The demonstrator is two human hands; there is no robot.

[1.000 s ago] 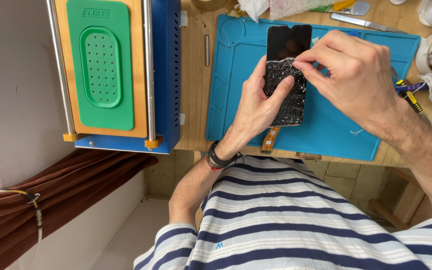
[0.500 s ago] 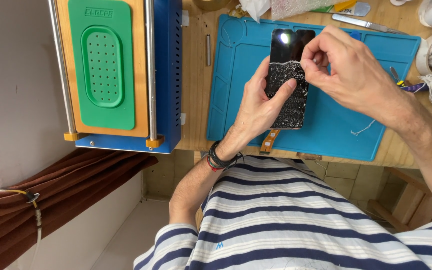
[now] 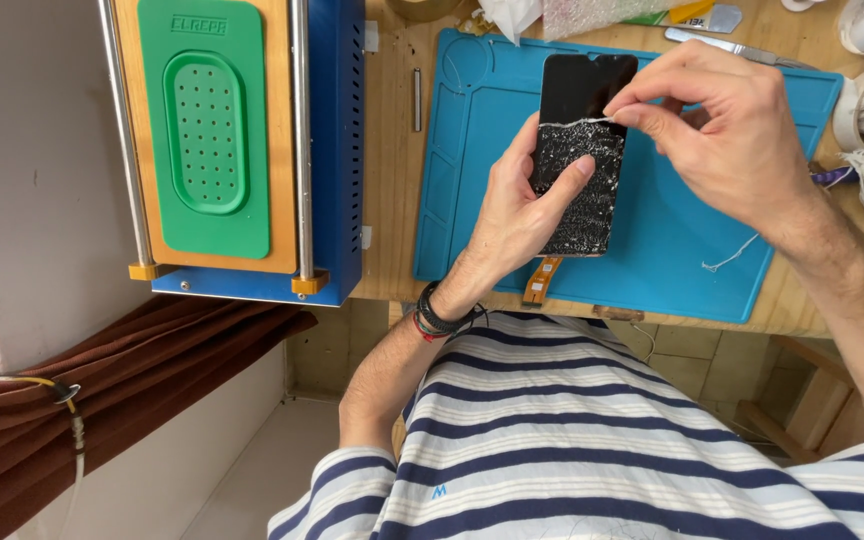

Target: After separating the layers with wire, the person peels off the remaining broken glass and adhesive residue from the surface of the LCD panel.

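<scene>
From the head camera, the left hand (image 3: 517, 215) is gripping a black phone screen (image 3: 582, 150) from its left edge, thumb lying across the speckled, residue-covered lower part, holding it just above the blue work mat (image 3: 672, 250). The right hand (image 3: 722, 135) is pinching a thin whitish film strip (image 3: 577, 122) between thumb and forefinger at the screen's right edge, where the clean glossy part is meeting the residue. An orange flex cable (image 3: 540, 280) is hanging below the screen.

Black phone screen (image 3: 582, 150) is sitting upright-ish over blue mat, top part clean and glossy, lower part w/ whitish speckled residue, orange flex hanging below.
</scene>
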